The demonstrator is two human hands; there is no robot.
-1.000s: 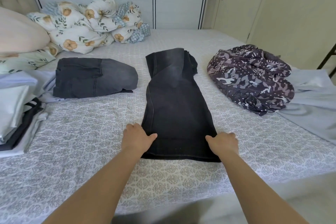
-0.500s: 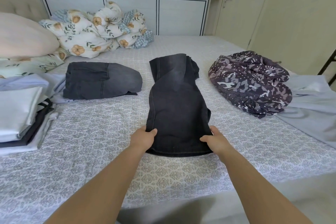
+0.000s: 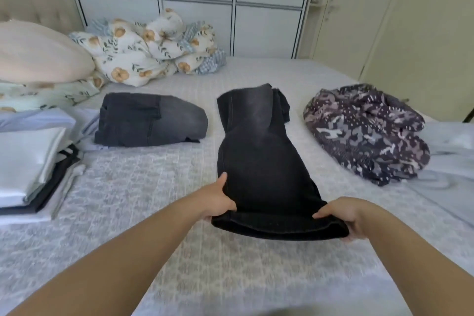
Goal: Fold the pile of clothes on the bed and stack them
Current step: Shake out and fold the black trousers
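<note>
Both bare forearms reach forward, converging slightly. The left hand (image 3: 218, 200) has its thumb raised on top and its fingers curled under. The right hand (image 3: 345, 215) likewise pinches, thumb over, fingers curled beneath.

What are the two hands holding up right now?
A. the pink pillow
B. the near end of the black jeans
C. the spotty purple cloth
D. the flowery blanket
B. The left hand and the right hand each have a grip on a near corner of the black jeans, lifting that end off the bed.
</note>
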